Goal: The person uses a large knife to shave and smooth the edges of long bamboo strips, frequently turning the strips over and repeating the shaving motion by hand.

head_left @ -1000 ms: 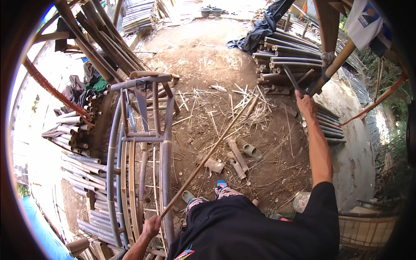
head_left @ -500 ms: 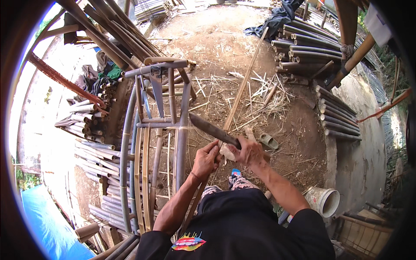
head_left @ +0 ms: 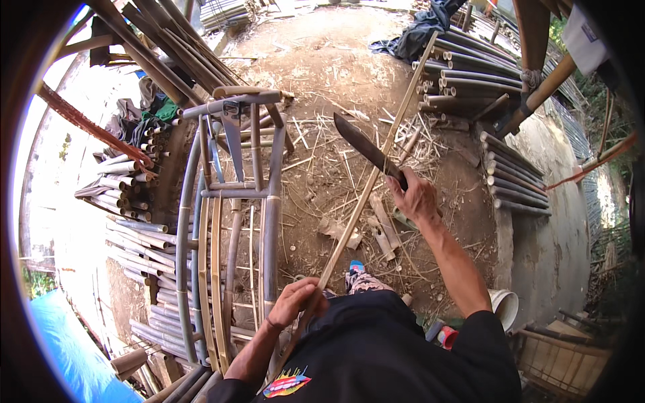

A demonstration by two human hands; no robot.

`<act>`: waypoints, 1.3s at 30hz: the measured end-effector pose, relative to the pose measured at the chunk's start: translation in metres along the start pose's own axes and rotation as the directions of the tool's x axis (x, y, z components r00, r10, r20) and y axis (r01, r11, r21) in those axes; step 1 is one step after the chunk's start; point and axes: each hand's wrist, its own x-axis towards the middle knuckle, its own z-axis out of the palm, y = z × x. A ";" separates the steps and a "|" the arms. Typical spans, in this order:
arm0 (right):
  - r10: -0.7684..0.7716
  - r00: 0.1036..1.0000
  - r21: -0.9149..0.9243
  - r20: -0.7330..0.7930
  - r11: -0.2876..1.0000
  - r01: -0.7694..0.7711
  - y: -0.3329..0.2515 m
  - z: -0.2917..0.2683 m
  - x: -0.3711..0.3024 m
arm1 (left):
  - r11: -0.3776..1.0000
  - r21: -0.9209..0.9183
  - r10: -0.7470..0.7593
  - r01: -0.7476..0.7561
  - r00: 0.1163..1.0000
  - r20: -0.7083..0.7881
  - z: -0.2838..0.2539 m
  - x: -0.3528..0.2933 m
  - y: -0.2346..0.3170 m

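A long split bamboo strip [head_left: 359,216] slants from beside my body up to the far right. My left hand [head_left: 295,301] is closed around its lower part, near my waist. In my right hand [head_left: 416,199] is the handle of a machete [head_left: 359,142], its dark blade pointing up and to the left. The blade crosses the strip in the picture; whether it touches cannot be told. To the left stands a bamboo frame [head_left: 271,235], with a handsaw [head_left: 232,138] hung on its top end.
Shavings and offcuts [head_left: 379,225] litter the dirt floor. Bamboo poles are stacked at the left [head_left: 161,295] and right [head_left: 514,174], with dark cloth [head_left: 420,33] on the far right stack. A white bucket [head_left: 504,309] lies to my right, a blue tarp [head_left: 74,342] far left.
My left hand has slid down and toward my body along the strip. My right hand has moved up and right with the machete, so the hands are now far apart.
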 end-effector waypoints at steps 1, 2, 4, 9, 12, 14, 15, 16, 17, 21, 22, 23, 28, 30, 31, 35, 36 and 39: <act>-0.028 1.000 0.010 -0.005 1.000 0.028 -0.004 -0.003 0.001 | 0.998 -0.055 -0.006 0.011 0.996 0.092 -0.005 0.008 0.005; -0.077 0.997 0.020 -0.031 0.997 0.077 -0.011 -0.005 0.001 | 0.984 0.069 0.148 -0.162 0.974 0.174 -0.004 0.028 0.015; -0.178 0.980 0.041 -0.089 0.982 0.182 -0.024 -0.003 0.007 | 0.970 0.002 0.243 -0.245 0.964 0.112 0.026 0.064 0.055; -0.211 0.975 0.193 0.073 0.962 0.193 -0.045 -0.003 0.000 | 0.953 0.103 0.298 -0.285 0.943 -0.148 0.061 0.111 0.085; -0.460 0.850 -0.007 -0.258 0.880 0.474 -0.024 0.010 0.011 | 0.963 0.154 0.244 -0.222 0.959 -0.141 0.067 0.099 0.079; 0.053 0.999 0.101 -0.008 0.994 -0.052 -0.002 -0.006 0.033 | 0.970 0.158 0.208 -0.183 0.964 -0.164 0.065 0.089 0.070; 0.097 0.995 0.149 0.034 0.984 -0.101 -0.003 -0.007 0.029 | 0.971 0.173 0.195 -0.164 0.965 -0.176 0.064 0.084 0.066; 0.138 0.987 0.195 0.078 0.969 -0.150 -0.008 -0.008 0.022 | 0.971 0.187 0.182 -0.147 0.965 -0.188 0.062 0.081 0.063; -0.027 0.999 0.186 0.030 0.982 0.021 -0.011 -0.001 0.013 | 0.970 0.200 0.178 -0.137 0.962 -0.205 0.060 0.083 0.061; 0.022 0.998 0.187 0.061 0.982 -0.033 -0.003 -0.001 0.013 | 0.896 0.417 0.238 -0.151 0.957 -0.165 0.050 0.071 0.056; 0.199 0.971 0.246 0.133 0.942 -0.227 0.005 -0.007 0.025 | 0.915 0.377 0.222 -0.145 0.960 -0.171 0.050 0.066 0.046; 0.222 0.970 0.150 0.098 0.960 -0.235 0.012 -0.008 0.029 | 0.930 0.343 0.199 -0.130 0.965 -0.173 0.052 0.060 0.043; -0.124 0.989 0.007 -0.080 0.992 0.125 0.040 0.011 0.030 | 0.962 0.245 0.175 -0.118 0.958 -0.227 0.056 0.043 0.035; 0.250 0.968 0.084 0.035 0.964 -0.252 0.051 -0.015 0.044 | 0.886 0.455 0.164 -0.092 0.979 -0.122 0.050 0.027 0.032; 0.249 0.968 0.046 -0.039 0.968 -0.247 0.071 -0.017 0.054 | 0.889 0.453 0.143 -0.070 0.981 -0.129 0.048 0.015 0.029; 0.164 0.977 -0.023 -0.140 0.985 -0.168 0.100 -0.043 0.058 | 0.949 0.316 0.040 0.014 0.986 -0.164 0.015 -0.036 -0.010; 0.172 0.982 -0.026 -0.076 0.984 -0.174 0.091 -0.047 0.057 | 0.950 0.309 0.009 0.037 0.990 -0.144 0.007 -0.041 -0.015; 0.071 0.961 0.009 -0.266 0.997 -0.072 0.064 -0.050 0.057 | 0.984 0.160 -0.092 0.075 0.990 0.104 -0.026 -0.029 -0.008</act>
